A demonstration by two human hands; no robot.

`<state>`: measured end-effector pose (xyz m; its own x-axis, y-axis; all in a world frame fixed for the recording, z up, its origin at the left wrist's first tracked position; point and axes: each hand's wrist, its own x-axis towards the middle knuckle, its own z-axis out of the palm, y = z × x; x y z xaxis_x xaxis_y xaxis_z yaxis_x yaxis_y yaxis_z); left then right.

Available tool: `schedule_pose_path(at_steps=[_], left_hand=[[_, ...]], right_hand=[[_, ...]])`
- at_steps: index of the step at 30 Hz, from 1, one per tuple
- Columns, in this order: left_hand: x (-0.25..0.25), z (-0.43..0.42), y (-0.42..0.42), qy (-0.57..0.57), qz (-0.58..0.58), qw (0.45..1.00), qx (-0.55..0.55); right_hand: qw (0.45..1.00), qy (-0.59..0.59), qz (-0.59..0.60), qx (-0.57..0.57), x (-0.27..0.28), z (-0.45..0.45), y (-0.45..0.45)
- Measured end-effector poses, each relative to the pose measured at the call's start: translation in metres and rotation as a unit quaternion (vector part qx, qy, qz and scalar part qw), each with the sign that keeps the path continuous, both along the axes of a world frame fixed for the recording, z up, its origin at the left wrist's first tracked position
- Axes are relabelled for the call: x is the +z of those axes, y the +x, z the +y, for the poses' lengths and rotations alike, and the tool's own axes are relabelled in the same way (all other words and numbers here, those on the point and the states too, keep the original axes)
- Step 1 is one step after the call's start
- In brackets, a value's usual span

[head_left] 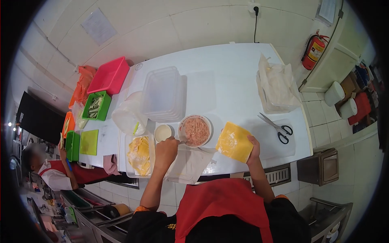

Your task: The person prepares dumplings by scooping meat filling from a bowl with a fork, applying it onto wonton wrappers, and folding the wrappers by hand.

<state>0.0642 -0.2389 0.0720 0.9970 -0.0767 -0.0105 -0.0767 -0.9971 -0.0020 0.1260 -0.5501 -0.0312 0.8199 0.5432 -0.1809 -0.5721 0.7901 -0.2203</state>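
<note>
My left hand is closed around a thin metal utensil, whose far end reaches the rim of a white bowl of pinkish minced meat. What kind of tip it has is hidden. In my right hand is a square yellow dough wrapper dusted with white flour, gripped by its right edge; whether it is one sheet or a stack I cannot tell. Beside the bowl stands a small cup with pale contents. More yellow wrappers lie in a clear tray at the left.
Stacked clear plastic containers stand behind the bowl. Black-handled scissors lie at the right, below a cloth-covered container. A pale cloth hangs near the front edge. Green bins and another person are at the left.
</note>
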Motion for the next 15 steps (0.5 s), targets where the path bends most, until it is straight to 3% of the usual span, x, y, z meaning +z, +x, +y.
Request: schedule_pose_path(at_steps=[4, 8, 11, 15], left_hand=[[-0.005, -0.015, -0.004, 0.041, 0.047, 0.998, 0.005], [0.006, -0.01, -0.005, -0.02, 0.059, 0.998, -0.003], [0.012, -0.01, -0.004, -0.039, 0.05, 0.997, 0.047], [-0.013, -0.01, 0.0, 0.004, 0.004, 1.0, 0.012]], right_hand=[[1.0, 0.001, -0.014, 0.015, 0.009, 0.004, 0.001], [1.0, 0.001, -0.007, 0.003, 0.005, 0.003, 0.0], [1.0, 0.005, -0.005, -0.007, -0.001, 0.001, -0.001], [1.0, -0.009, 0.001, -0.005, -0.001, -0.001, -0.003]])
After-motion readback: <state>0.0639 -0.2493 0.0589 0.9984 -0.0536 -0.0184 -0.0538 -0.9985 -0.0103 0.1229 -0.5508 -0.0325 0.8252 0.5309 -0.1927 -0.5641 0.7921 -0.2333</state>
